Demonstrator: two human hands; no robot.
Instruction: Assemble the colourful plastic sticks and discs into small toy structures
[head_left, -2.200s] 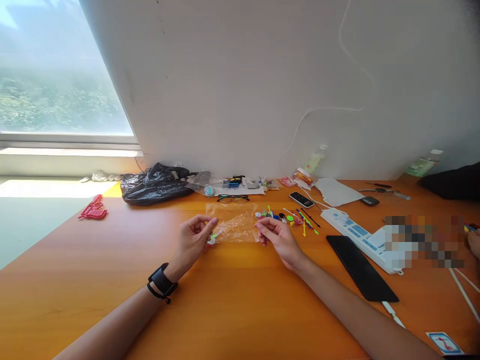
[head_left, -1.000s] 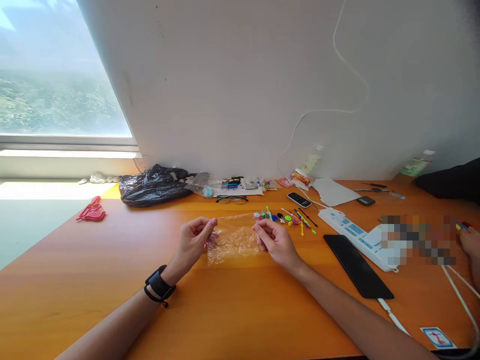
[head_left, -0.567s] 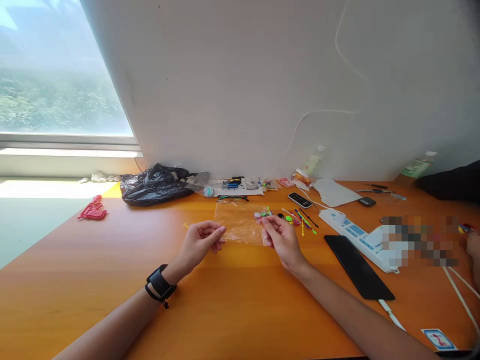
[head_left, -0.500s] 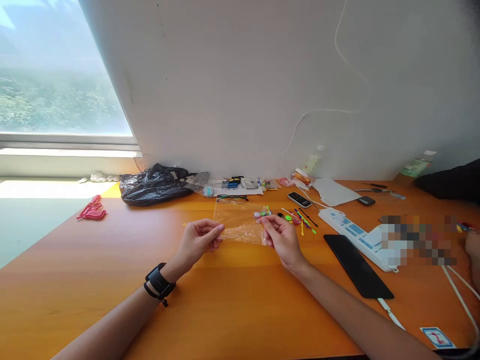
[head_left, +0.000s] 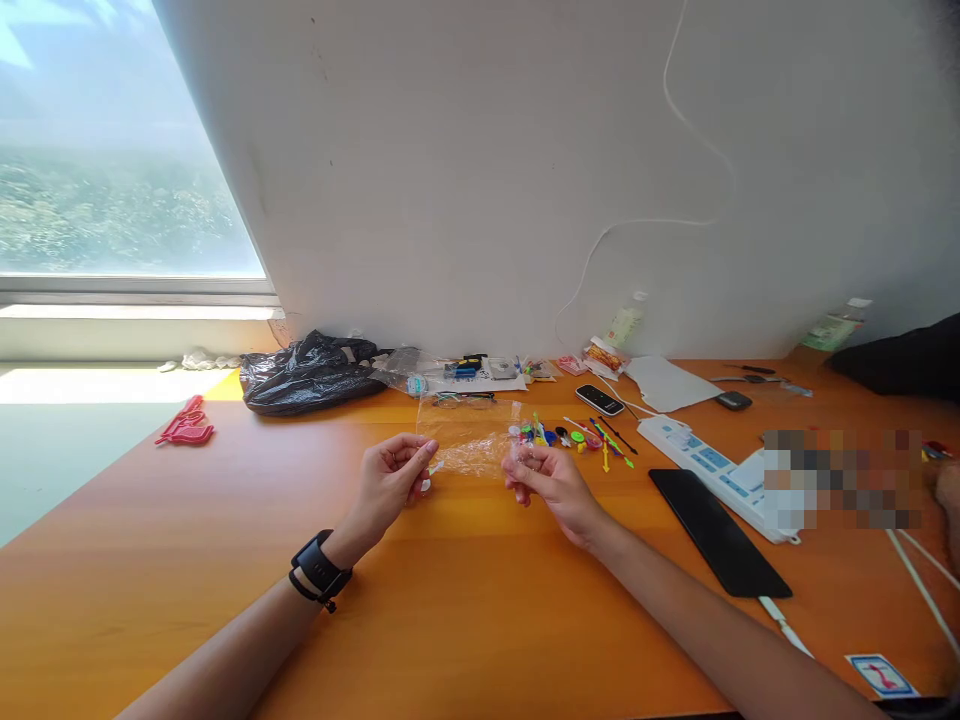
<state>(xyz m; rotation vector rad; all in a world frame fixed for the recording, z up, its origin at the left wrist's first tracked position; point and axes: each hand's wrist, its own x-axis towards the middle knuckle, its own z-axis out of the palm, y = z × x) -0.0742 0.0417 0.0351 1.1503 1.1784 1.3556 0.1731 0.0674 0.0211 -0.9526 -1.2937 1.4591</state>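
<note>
Both my hands hold a clear plastic bag (head_left: 469, 436) stretched between them just above the orange table (head_left: 465, 600). My left hand (head_left: 386, 482), with a black watch on its wrist, pinches the bag's left edge. A small white and green piece shows under its fingers. My right hand (head_left: 551, 483) pinches the bag's right edge. A scatter of small coloured plastic pieces (head_left: 574, 437) lies on the table just beyond my right hand.
A black phone (head_left: 720, 533) on a cable and a white power strip (head_left: 709, 465) lie to the right. Along the wall: a black plastic bag (head_left: 307, 370), glasses (head_left: 463, 398), a remote (head_left: 598, 399), papers, bottles. A red object (head_left: 186, 424) sits far left. Another person's hand (head_left: 949, 490) shows at the right edge.
The bag was turned and lifted between my hands, then brought back a little toward me. Both hands kept their pinch on its edges. My hands drew slightly closer together.
</note>
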